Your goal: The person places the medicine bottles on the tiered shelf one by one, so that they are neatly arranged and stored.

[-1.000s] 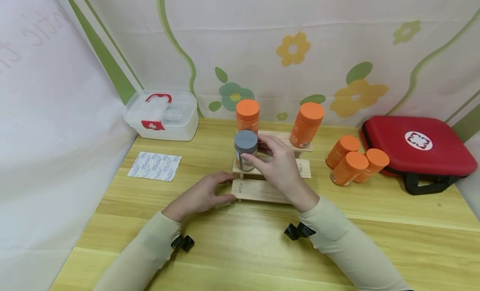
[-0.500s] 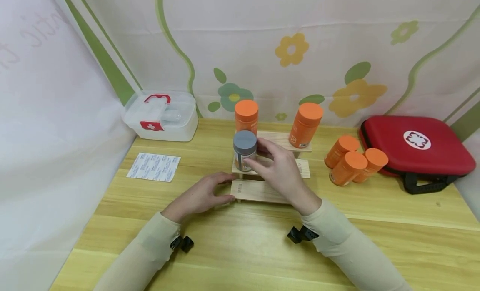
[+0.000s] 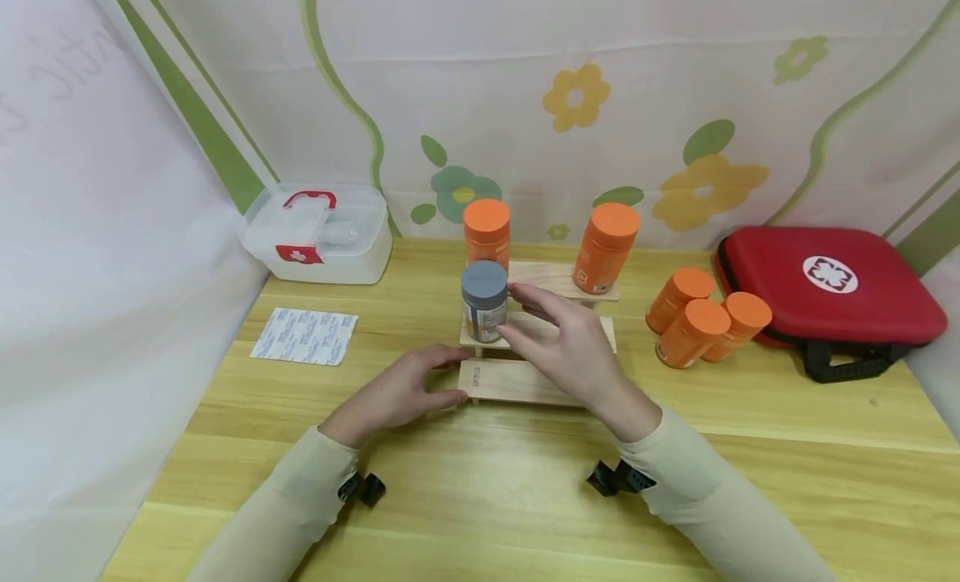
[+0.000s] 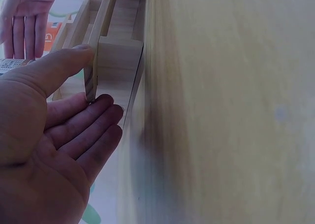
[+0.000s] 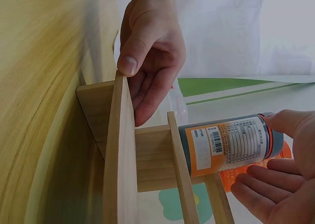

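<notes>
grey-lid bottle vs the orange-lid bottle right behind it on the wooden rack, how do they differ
The grey-lid bottle has a grey cap; the orange-lid bottle has an orange one. The grey-lid bottle stands on the middle step of the wooden rack, the orange-lid bottle on the top step behind it. The right hand is at the grey-lid bottle, thumb on its side; no hand is near the orange-lid bottle. Both stand upright at the rack's left end.

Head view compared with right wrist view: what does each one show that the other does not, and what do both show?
Only the head view shows the red first-aid bag, the clear first-aid box, the three orange bottles on the table and the white sheet.

Only the right wrist view shows the printed label on the gray-capped bottle up close.

Both show the left hand at the wooden step rack, and the right hand beside that bottle.
</notes>
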Available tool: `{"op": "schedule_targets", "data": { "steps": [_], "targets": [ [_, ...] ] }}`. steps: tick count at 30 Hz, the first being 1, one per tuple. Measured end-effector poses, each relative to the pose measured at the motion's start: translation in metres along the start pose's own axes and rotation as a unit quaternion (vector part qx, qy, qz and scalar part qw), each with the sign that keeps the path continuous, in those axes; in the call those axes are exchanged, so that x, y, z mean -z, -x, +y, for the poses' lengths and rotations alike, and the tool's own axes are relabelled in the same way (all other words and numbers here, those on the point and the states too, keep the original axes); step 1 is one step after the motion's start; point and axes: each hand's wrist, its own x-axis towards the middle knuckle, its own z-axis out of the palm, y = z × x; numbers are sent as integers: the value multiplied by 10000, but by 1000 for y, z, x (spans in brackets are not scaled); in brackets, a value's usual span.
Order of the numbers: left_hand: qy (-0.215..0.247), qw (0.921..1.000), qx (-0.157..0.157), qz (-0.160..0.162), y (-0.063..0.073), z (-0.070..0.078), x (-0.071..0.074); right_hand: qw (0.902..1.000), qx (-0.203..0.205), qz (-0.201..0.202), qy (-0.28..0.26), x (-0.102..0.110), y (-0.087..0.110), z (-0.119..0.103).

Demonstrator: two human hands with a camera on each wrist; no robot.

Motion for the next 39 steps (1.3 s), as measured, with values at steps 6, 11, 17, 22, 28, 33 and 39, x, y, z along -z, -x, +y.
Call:
{"op": "schedule_targets", "data": {
  "steps": [6,11,17,22,28,33,39],
  "targets": [
    [-7,10000,52,31,0,-1,-1,9998,125,136,35,7,6,-1],
    [45,10000,84,2,0,-2,-1,9994,266,213,9,14,10,-1],
    [14,10000,-20,11,-1,-3,-1,9991,336,241,-51,25,18,-4],
    [6,10000,-87,1,0,-3,-1,9982,502,323,-63,32,23,-4],
    [13,9999,-125,-30,1,-3,-1,9977,556,388,26,41,29,-4],
    [49,9999,-116,-35,0,-3,-1,9967,628,476,216,50,34,-5],
    [45,9999,-91,-23,0,-3,-1,9967,555,496,326,59,43,-1]
  ]
}}
